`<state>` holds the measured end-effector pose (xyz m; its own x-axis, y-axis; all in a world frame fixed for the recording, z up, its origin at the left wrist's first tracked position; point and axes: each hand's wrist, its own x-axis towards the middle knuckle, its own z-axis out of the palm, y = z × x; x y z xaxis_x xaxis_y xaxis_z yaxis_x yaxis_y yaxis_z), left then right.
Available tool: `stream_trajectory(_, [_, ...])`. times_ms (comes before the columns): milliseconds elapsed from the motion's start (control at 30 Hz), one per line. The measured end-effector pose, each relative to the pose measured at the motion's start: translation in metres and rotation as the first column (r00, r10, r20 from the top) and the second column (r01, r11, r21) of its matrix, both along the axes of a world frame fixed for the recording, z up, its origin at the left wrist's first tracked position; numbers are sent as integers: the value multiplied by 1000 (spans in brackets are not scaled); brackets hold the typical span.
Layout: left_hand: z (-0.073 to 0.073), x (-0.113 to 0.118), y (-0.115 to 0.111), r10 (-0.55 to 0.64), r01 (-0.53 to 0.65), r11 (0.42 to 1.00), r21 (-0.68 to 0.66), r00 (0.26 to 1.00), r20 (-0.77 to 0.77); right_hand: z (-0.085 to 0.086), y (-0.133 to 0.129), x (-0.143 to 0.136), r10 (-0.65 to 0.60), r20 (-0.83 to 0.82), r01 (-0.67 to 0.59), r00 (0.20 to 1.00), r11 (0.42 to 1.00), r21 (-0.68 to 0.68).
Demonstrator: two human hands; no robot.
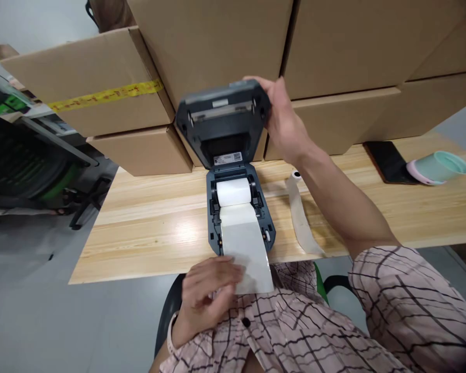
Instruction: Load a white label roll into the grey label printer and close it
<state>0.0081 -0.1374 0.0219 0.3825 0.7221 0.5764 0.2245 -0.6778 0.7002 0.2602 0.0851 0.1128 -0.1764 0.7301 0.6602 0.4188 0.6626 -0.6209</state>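
A dark grey label printer (213, 223) stands on the wooden table with its lid (227, 124) raised. Inside it lies a white label roll (233, 191), and its paper strip (246, 248) runs out over the table's front edge. My right hand (283, 122) grips the lid's right upper corner, fingers partly behind it. My left hand (212, 287) is at the left side of the strip near its lower end, fingertips over the paper; the fingers are bent and slightly blurred, and whether they pinch it is unclear.
Cardboard boxes (217, 46) are stacked behind the printer along the table's (140, 223) back. A curled paper strip (301, 220) lies right of the printer, under my right arm. Farther right are a black phone (388, 161) and a mint-green cup (442, 167). An office chair (89, 202) stands left.
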Motion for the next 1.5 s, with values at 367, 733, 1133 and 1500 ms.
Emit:
stream_trajectory(367, [-8, 7, 54, 330, -251, 865, -434, 937, 116, -90, -171, 8, 75, 381, -114, 922, 990, 81])
stream_trajectory(733, [-23, 20, 40, 341, -210, 787, -580, 932, 126, -111, -185, -15, -40, 219, 21, 975, 996, 87])
stream_trajectory(1133, [-28, 3, -4, 517, -433, 767, -474, 854, 57, -118, -179, -34, -167, 51, 158, 985, 976, 151])
stream_trajectory(1500, [-27, 8, -14, 43, 149, 400, -904, 983, 181, -101, -183, -28, -161, 231, 142, 959, 985, 98])
